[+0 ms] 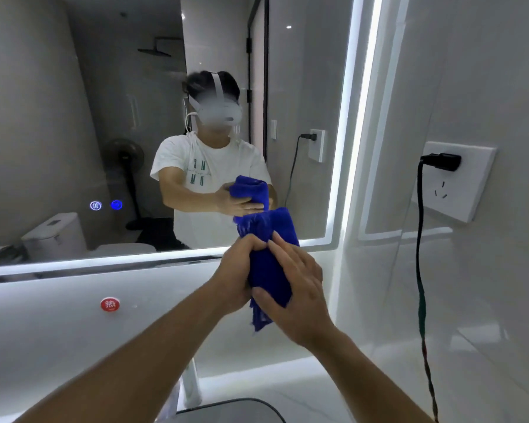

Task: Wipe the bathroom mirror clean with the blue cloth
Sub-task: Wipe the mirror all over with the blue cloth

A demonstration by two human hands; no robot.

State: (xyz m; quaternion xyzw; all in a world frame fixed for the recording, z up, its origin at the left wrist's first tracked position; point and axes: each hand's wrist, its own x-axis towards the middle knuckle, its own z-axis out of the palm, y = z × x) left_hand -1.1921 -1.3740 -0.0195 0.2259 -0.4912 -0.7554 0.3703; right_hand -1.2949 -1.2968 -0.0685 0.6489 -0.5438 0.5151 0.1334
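One blue cloth [268, 227] is clamped between the left hand [235, 270] and right hand [297, 288], held together before one mirror [74, 117]. Two lit buttons [116, 205] are seen on its glass.

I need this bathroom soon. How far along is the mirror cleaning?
Done: the blue cloth is picked up and bunched. In hand: the left hand and right hand both grip it, raised at the lower right corner of the mirror; contact with the glass is unclear. Left: seemingly most of the wiping, since no wiped patch shows on the glass.
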